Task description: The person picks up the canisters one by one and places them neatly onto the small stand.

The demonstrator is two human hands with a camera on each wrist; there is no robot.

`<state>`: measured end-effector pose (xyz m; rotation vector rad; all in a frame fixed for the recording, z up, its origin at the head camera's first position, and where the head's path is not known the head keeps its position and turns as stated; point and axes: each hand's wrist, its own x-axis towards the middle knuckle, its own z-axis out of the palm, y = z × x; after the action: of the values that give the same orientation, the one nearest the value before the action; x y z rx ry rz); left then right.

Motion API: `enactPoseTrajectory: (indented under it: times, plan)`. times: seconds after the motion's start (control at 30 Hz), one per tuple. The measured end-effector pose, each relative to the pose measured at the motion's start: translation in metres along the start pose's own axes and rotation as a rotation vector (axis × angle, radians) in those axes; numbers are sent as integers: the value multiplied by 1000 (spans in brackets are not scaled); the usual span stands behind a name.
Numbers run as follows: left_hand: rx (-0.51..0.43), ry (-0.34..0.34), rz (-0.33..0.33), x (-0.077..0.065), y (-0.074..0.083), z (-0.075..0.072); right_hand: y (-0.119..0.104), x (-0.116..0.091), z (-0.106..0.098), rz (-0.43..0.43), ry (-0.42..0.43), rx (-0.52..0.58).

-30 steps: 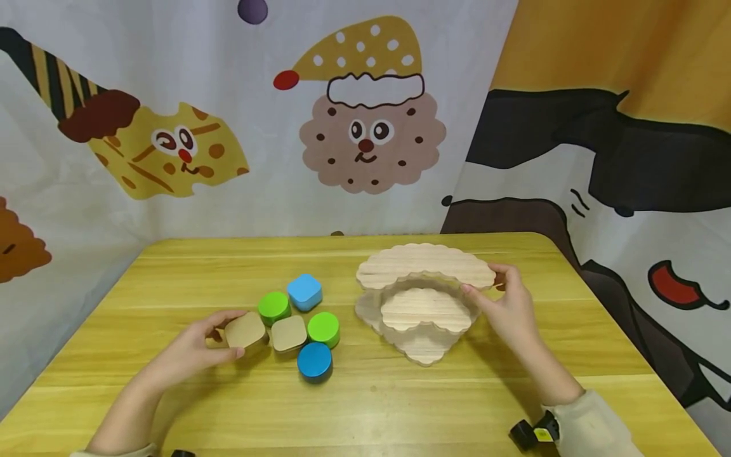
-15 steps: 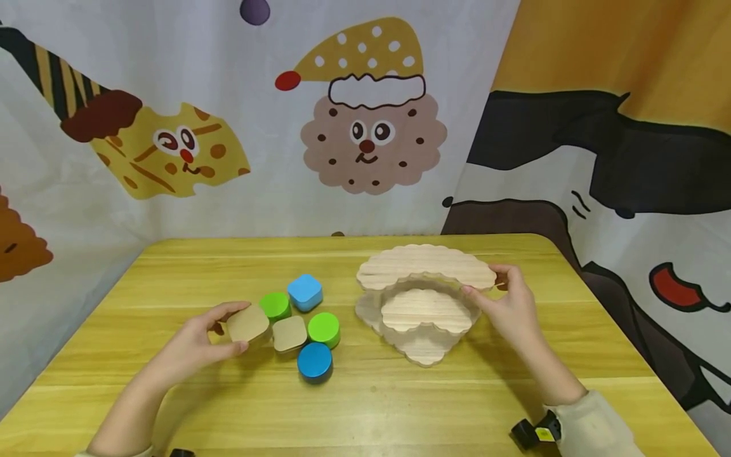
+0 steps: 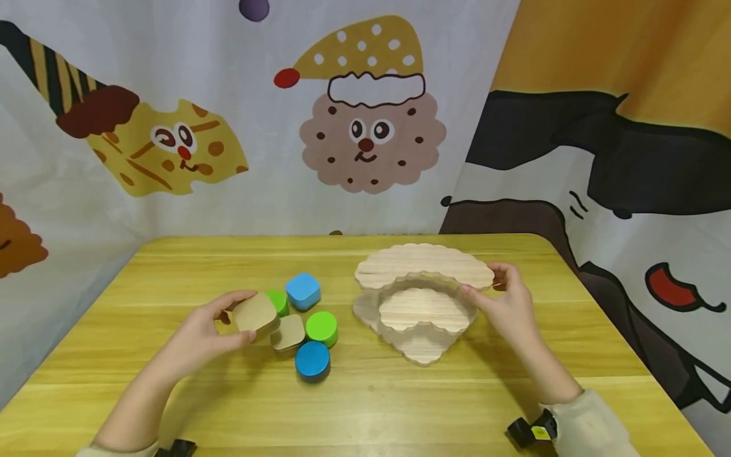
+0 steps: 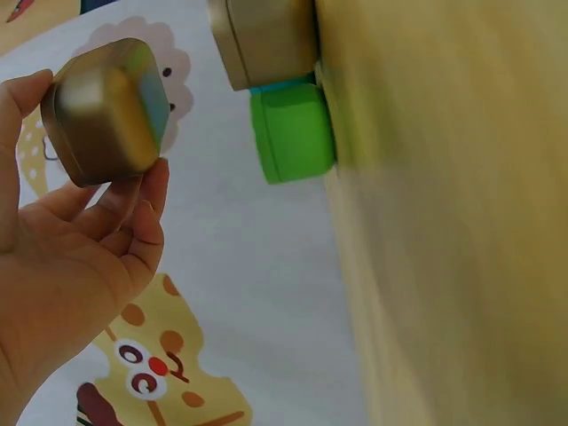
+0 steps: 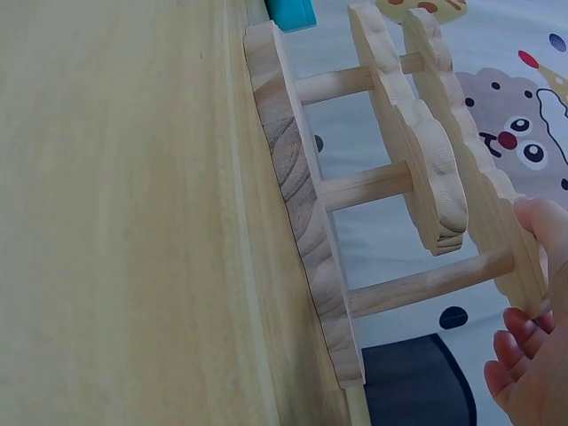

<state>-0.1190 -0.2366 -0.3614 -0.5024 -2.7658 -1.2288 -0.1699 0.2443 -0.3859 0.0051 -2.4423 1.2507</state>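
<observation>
A shiny gold tin [image 3: 255, 313], square with rounded corners, is left of centre in the head view, raised off the table; the left wrist view shows a lid seam and blurred reflections on its side. The left hand [image 3: 208, 333] pinches it between thumb and fingers. Right of centre is a pale wooden stand [image 3: 422, 261] with visible grain: three scalloped tiers joined by round posts, its lowest tier on the table. The right hand [image 3: 505, 308] grips the top tier's right end, thumb in front. Between tin and stand, near the middle of the frame, are a second gold tin [image 3: 288, 332], two green tins [image 3: 322, 328], a dark blue round tin [image 3: 312, 360] and a light blue tin [image 3: 303, 291]. Beneath is a yellowish wood-grain table [image 3: 400, 412]; a cartoon-printed cloth [image 3: 274, 209] fills the upper frame.
</observation>
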Motion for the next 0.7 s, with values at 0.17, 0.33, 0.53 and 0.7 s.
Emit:
enactPoseTrajectory:
  times: [0.17, 0.33, 0.53, 0.7]
  plan:
    - [-2, 22, 30, 6, 10, 1, -2, -1, -1, 11, -5, -1]
    - [-31, 19, 29, 12, 25, 3, 0, -1, 0, -2, 3, 4]
    - [-54, 8, 36, 23, 40, 8, 3, 0, 0, -26, 14, 10]
    - [-71, -16, 65, 34, 53, 14, 3, 0, 0, -32, 14, 6]
